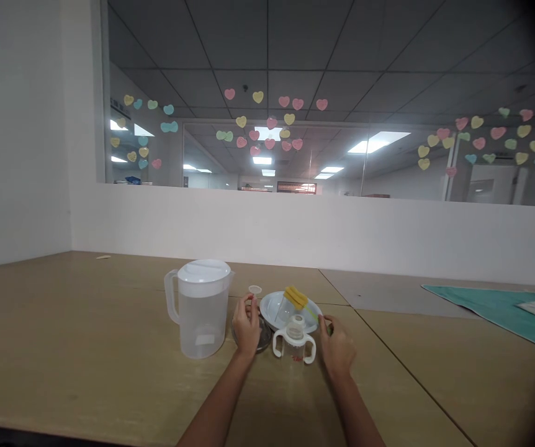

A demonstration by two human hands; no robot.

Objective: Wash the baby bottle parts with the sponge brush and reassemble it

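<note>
A lidded pitcher point(203, 316) stands left of your left hand point(247, 327), whose grip I cannot tell. Between your hands sit a white bowl point(268, 307) and a two-handled baby bottle point(294, 340); your right hand point(339, 349) grips a yellow sponge brush point(298, 299).

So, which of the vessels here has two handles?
The small clear bottle standing in front of the white bowl: a white handle curves out on each side. The tall pitcher has only one; the clear container in the bowl shows none.

Left hand point(247, 326) partly hides dark object point(264, 336); right edge cuts teal cloth point(495, 310).
</note>
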